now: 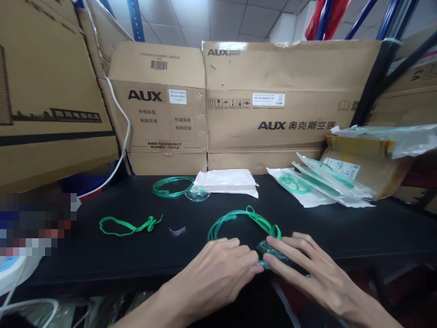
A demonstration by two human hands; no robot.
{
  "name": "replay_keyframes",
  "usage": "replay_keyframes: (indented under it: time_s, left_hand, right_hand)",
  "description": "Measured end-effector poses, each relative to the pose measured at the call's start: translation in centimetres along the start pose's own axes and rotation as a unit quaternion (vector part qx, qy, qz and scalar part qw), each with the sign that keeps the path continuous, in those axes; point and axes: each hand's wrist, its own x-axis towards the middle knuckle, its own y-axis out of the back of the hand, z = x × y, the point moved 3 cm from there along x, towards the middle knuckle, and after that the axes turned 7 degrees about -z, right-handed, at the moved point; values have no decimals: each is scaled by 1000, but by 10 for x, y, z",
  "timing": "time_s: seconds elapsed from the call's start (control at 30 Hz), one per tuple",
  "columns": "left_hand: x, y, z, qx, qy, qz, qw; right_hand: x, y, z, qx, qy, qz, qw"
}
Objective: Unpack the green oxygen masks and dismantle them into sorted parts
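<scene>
In the head view my left hand [225, 266] is closed, its thumb and fingers pinched at a small green tube end [262, 263] beside the mask. The coil of clear green tubing [218, 224] runs behind that hand. My right hand [314, 269] grips a clear green oxygen mask [268, 248] between its digits, and much of the mask is hidden. A green elastic strap [262, 222] loops up from the mask over the tubing. Exactly how the tube end meets the mask is covered by my fingers.
A loose green strap [126, 226] and a small clear curved piece [177, 231] lie on the black table [136, 259]. Farther back are a tubing coil [172, 187], a clear mask [198, 195], white packets [227, 181] and several packaged sets [321, 180]. Cardboard boxes [266, 100] stand behind.
</scene>
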Motion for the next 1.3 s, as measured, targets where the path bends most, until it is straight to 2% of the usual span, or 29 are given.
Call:
replay_keyframes:
  time_s: [0.1,0.17,0.23,0.3,0.37,0.57,0.7,0.77,0.83,0.93,1.0,1.07,1.17,1.23,1.3]
  left_hand:
    - [0,1,1,-10,-8,-11,1000]
    - [-3,3,-3,-22,2,-18,1000]
    - [-9,5,-8,-36,26,-26,999]
    - [-14,6,-11,-42,44,-30,998]
    - [-16,6,-11,-44,47,-24,998]
    - [-20,5,-5,-56,32,-13,998]
    - [-18,23,-15,-38,13,41,998]
    - [-15,44,-31,-47,23,78,996]
    - [-13,72,-55,-55,62,118,990]
    - [-15,116,-98,5,131,195,972]
    - [-20,134,-128,65,178,226,956]
    - [-26,135,-158,103,221,203,948]
    - [-39,111,-196,109,253,108,955]
    - [-50,91,-211,104,272,62,955]
    - [-58,77,-211,104,292,42,950]
  right_hand:
    - [-18,-4,6,13,-7,-26,1000]
    - [-38,-3,18,17,-43,-11,999]
    - [-57,1,36,-4,-141,54,989]
    - [-67,4,46,-2,-189,117,975]
    - [-61,2,47,30,-213,128,968]
    - [-4,-14,38,129,-260,105,951]
    - [3,-23,39,159,-284,92,941]
    - [0,-25,40,161,-294,94,937]
    - [-2,-25,40,159,-302,95,935]
    - [-1,-25,39,157,-306,95,934]
    - [0,-26,39,157,-307,97,934]
    - [0,-26,39,158,-305,99,934]
    - [1,-26,38,157,-290,99,939]
    - [2,-23,38,157,-277,102,942]
    - [6,-20,37,160,-271,108,943]
